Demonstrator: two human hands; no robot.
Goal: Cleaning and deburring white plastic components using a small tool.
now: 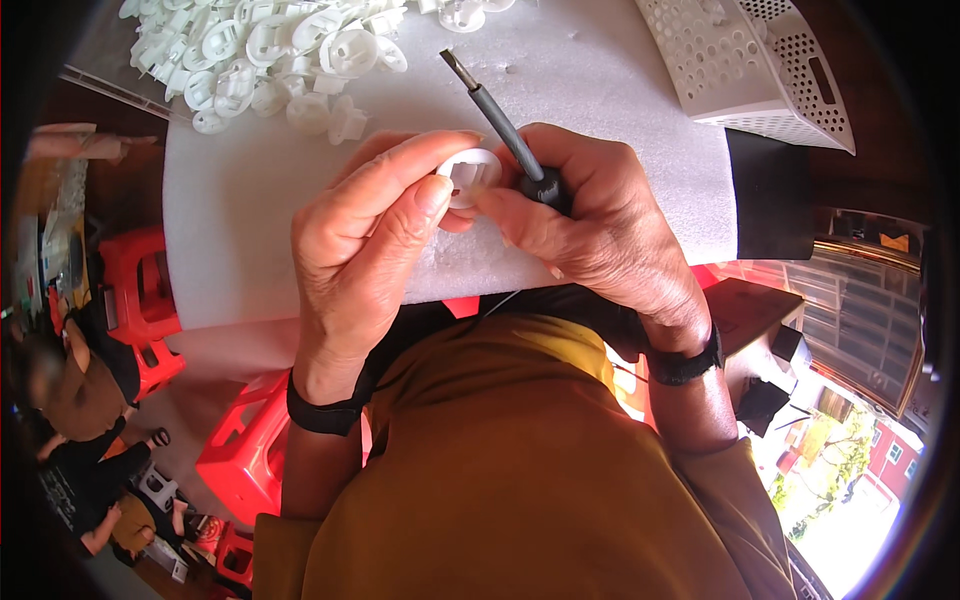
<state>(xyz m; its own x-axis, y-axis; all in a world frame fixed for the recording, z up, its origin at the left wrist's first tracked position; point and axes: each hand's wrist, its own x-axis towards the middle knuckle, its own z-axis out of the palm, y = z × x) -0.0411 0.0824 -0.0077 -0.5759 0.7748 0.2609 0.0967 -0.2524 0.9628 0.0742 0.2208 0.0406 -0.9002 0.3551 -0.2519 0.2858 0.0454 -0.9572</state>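
Between the thumb and fingers of my left hand (365, 215) is a round white plastic part (469, 174), its recessed face turned up. My right hand (600, 205) is closed around the black handle of a tool with a grey shaft and a flat metal tip, like a screwdriver (508, 130). That tip points up and to the left, away from the part. The right thumb and fingertips also touch the part's right rim. Both hands are above the near half of the foam-covered table. My right palm hides the rest of the handle.
A heap of similar white plastic parts (268, 50) covers the table's far left. At the far right stands a white perforated basket (735, 70). White foam sheet (600, 85) lies under my hands. Red plastic stools (245, 445) and other people (85, 400) are to the left.
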